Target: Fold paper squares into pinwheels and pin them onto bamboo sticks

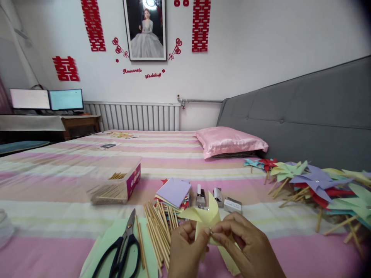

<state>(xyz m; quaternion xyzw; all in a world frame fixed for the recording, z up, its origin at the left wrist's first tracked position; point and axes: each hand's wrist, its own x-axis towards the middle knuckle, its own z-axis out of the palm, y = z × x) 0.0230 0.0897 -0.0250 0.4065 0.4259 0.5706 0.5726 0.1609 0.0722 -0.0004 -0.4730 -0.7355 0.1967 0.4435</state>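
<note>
A pale yellow paper pinwheel [213,214] is held up between my two hands, its blades partly folded. My left hand [187,245] is closed, pinching the paper from the left with thumb and fingers. From the right, my right hand [246,245] pinches the paper's lower part, where a small shiny metal bit shows at the fingertips; its exact kind is unclear. Thin wooden sticks [158,231] lie in a loose pile beside my left hand. Left of them, dark-handled scissors [121,249] rest on green paper sheets [98,235].
Small boxes [232,205] and stacked coloured paper squares [174,192] lie beyond my hands. A clear plastic box [113,189] with sticks stands at left. Several finished pinwheels [317,180] are heaped at right, before a grey headboard [304,112]. A pink pillow [228,141] lies farther back.
</note>
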